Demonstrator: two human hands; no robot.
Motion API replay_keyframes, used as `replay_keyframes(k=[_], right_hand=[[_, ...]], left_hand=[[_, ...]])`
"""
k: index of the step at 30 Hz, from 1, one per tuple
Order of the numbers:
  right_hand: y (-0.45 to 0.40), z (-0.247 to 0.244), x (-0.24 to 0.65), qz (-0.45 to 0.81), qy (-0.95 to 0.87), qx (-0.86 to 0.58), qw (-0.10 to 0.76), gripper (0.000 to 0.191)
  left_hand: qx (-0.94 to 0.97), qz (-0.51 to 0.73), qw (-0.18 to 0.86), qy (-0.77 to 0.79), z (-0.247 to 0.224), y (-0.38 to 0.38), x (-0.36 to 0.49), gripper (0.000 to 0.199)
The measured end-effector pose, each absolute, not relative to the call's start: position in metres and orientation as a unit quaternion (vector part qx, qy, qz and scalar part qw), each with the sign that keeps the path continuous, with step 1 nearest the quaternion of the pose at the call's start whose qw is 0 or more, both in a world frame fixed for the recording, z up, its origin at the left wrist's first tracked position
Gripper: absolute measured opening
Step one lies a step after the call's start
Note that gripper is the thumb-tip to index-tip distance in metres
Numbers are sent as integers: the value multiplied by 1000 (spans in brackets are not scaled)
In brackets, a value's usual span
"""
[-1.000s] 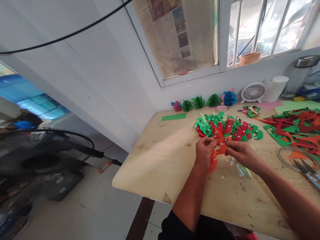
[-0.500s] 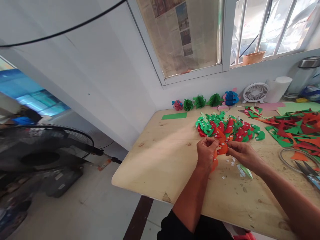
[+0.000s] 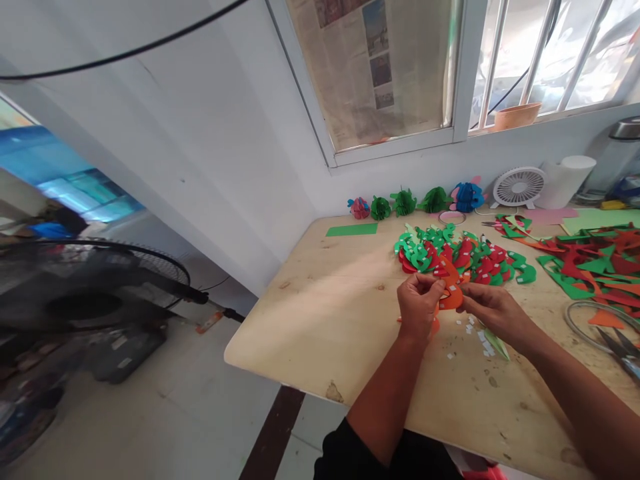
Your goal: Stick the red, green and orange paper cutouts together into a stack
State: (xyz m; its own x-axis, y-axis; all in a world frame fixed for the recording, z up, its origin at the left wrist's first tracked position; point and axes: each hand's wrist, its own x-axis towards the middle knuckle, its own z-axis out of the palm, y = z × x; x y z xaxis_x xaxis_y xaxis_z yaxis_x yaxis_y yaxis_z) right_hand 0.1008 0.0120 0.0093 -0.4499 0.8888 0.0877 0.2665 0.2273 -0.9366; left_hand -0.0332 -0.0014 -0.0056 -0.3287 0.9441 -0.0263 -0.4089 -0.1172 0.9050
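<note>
Pinched between thumb and fingers, an orange paper cutout with small white squares stuck on it is in my left hand. My right hand grips the right edge of the same cutout, fingers closed. More orange paper shows below my left hand, partly hidden by it. Just beyond lies a pile of green and red paper cutouts, also dotted with white squares. Loose white bits and a pale green paper piece rest on the table under my right hand.
Folded paper figures line the table's back edge, beside a small white fan. A green strip lies at the back left. Paper scraps, a metal ring and scissors occupy the right side.
The view has shifted slightly. Both hands keep hold of the orange cutout in nearly the same place, and an orange tip now shows left of my left hand.
</note>
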Motion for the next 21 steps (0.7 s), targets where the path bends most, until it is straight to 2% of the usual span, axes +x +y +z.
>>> replay_keyframes(k=[7,16,21], right_hand=[[12,9,102,459,-718,-401,335,43],[12,8,102,436,-727,-418,327,42],[10,11,101,465,-709,-409,338,42]], left_hand=[[311,691,467,455,-3,-3,-31,23],[293,708,475,433,4,-7,-29,24],[288,717,497,395,3,-7,-27,24]])
